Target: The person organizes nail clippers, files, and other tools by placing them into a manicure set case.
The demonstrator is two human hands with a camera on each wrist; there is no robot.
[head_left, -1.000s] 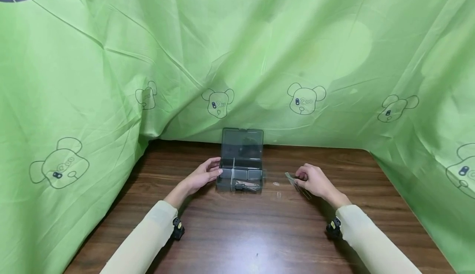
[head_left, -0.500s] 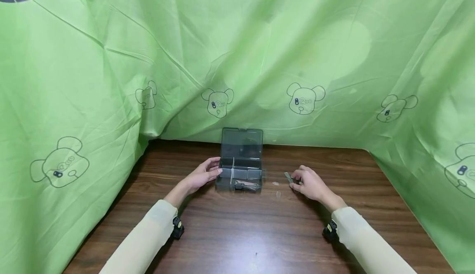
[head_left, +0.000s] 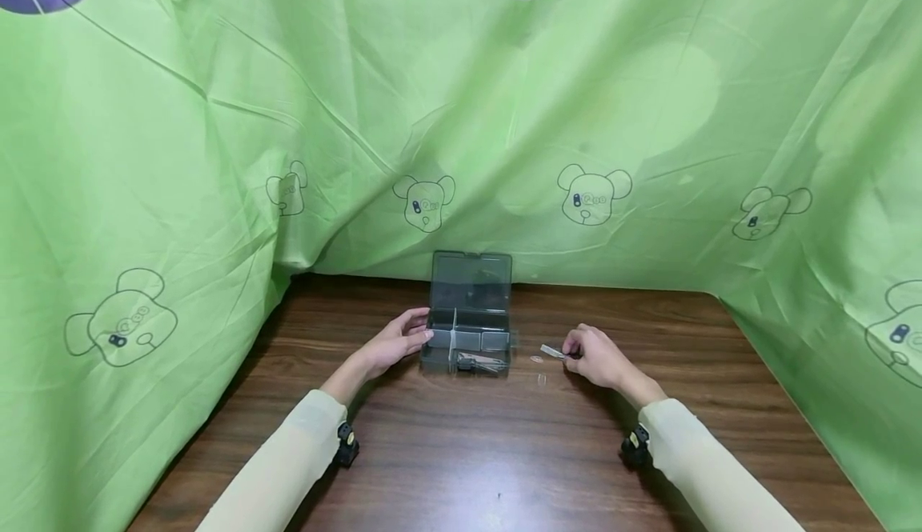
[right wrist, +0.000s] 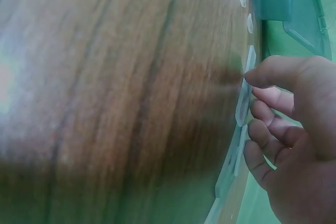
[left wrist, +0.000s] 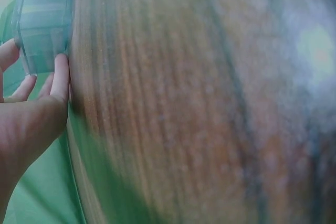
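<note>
An open smoky-grey divided box stands near the back of the table, its lid upright. My left hand holds its left side, thumb at the rim; in the left wrist view fingertips touch the box wall. To the right of the box, my right hand pinches a small flat translucent strip between thumb and fingers. In the right wrist view more thin clear pieces lie beneath that hand. A small clear oval piece and a clear rectangular piece lie between hand and box.
Inside the box's front compartment lie a dark item and several thin pieces. A green curtain hangs behind and along both sides of the brown wooden table.
My right hand has moved left toward the box, lifting the translucent strip, which has turned to point leftward. My left hand stays on the box.
</note>
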